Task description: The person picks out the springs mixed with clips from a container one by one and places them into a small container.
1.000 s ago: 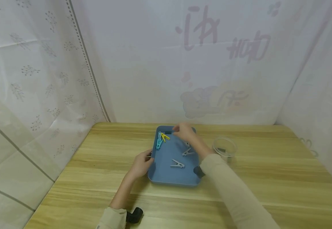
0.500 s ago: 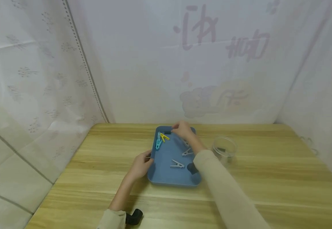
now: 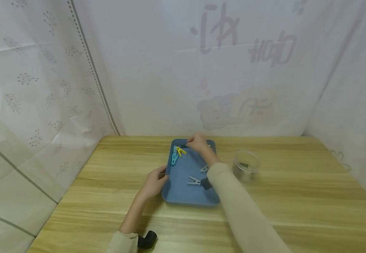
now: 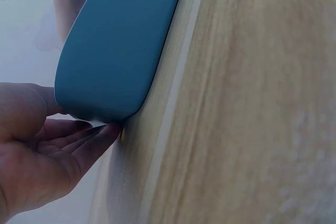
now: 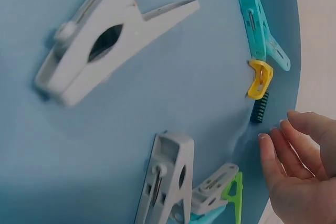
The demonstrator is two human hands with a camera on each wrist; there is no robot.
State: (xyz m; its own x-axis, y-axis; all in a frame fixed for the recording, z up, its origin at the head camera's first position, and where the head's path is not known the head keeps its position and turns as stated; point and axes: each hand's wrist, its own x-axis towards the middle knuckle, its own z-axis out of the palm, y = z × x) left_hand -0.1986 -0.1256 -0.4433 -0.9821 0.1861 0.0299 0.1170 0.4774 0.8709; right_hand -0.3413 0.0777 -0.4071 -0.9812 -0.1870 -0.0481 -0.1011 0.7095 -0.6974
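Note:
A blue tray (image 3: 183,196) lies on the wooden table, holding clothespins. My left hand (image 3: 153,183) grips its left rim, thumb over the edge and fingers against the outer wall, as the left wrist view also shows. My right hand (image 3: 198,143) hovers over the tray's far end, fingers loosely bent and nothing between them. In the right wrist view its fingertips are just short of a small dark ribbed piece (image 5: 259,108). Near that lie a yellow clothespin (image 5: 260,80) and teal clothespins (image 5: 254,24). Grey clothespins (image 5: 170,177) and a green one (image 5: 234,195) lie at the right side.
A clear round container (image 3: 246,163) with something dark in it stands right of the tray. Black wrist mounts (image 3: 148,239) stick out from the sleeves. White patterned curtains (image 3: 157,88) hang behind and beside the table.
My right hand has shifted slightly left along the tray's far end, toward the dark ribbed piece. Its sleeve now covers more of the grey clothespins. My left hand keeps its hold on the rim.

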